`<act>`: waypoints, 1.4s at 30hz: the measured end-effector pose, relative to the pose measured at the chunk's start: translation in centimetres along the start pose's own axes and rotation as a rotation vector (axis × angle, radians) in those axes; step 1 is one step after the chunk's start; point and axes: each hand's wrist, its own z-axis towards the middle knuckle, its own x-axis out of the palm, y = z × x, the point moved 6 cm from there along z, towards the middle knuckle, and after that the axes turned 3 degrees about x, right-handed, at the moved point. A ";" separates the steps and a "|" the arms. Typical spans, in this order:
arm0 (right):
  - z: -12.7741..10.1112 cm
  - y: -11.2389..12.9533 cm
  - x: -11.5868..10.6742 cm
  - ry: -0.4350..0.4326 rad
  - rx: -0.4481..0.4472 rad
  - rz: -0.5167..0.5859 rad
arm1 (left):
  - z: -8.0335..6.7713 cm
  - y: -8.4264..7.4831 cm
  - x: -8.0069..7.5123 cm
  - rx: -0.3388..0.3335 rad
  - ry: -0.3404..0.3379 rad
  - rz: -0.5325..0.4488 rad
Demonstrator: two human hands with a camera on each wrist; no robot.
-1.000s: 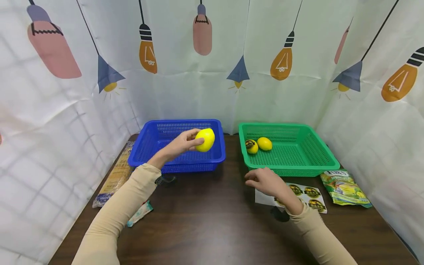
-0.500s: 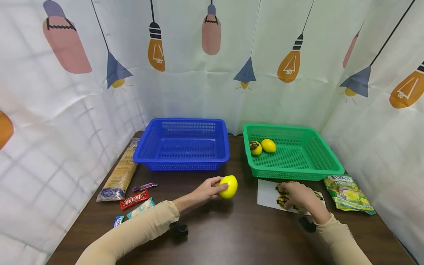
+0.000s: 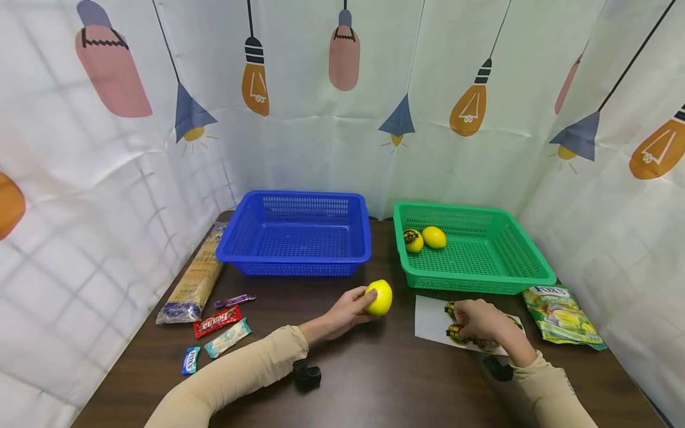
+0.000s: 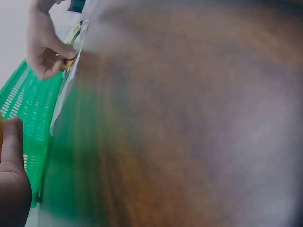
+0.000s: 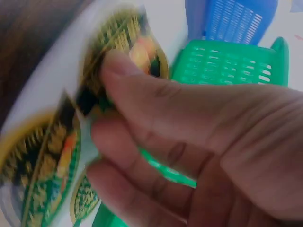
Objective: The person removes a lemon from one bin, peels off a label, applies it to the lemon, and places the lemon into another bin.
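Observation:
In the head view my left hand (image 3: 345,312) holds a yellow lemon (image 3: 379,298) above the table, thumb on its near side. Only a thumb and a sliver of the lemon show at the left edge of the left wrist view. My right hand (image 3: 484,324) is at a white sticker sheet (image 3: 430,318) printed with round black-and-gold labels. Its thumb and fingertips pinch at a sticker (image 5: 125,35) on the sheet in the right wrist view; whether its edge is lifted is blurred. Two lemons lie in the green basket (image 3: 471,282), one lemon (image 3: 412,241) bearing a black label.
A blue basket (image 3: 294,267) stands at the back left. Left of it lies a long pasta packet (image 3: 195,276), with several small wrapped sweets, including a red bar (image 3: 217,321), nearby. A green Fox's bag (image 3: 562,315) is at the right, by the curtain.
My left hand has carried the lemon from over the blue basket down and right over the table. My right hand has moved right onto the sticker sheet, its fingertips now at a label.

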 end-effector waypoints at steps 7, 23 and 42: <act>-0.9 2.9 -3.2 0.020 -0.203 0.128 | -0.2 0.4 0.7 -0.102 -0.024 -0.031; 3.7 12.2 -2.8 -0.228 -0.282 0.532 | -0.3 -1.2 2.3 -0.062 0.017 -0.065; 5.2 11.7 2.1 -0.021 -0.146 0.764 | -0.6 -0.8 2.1 -0.019 -0.073 -0.050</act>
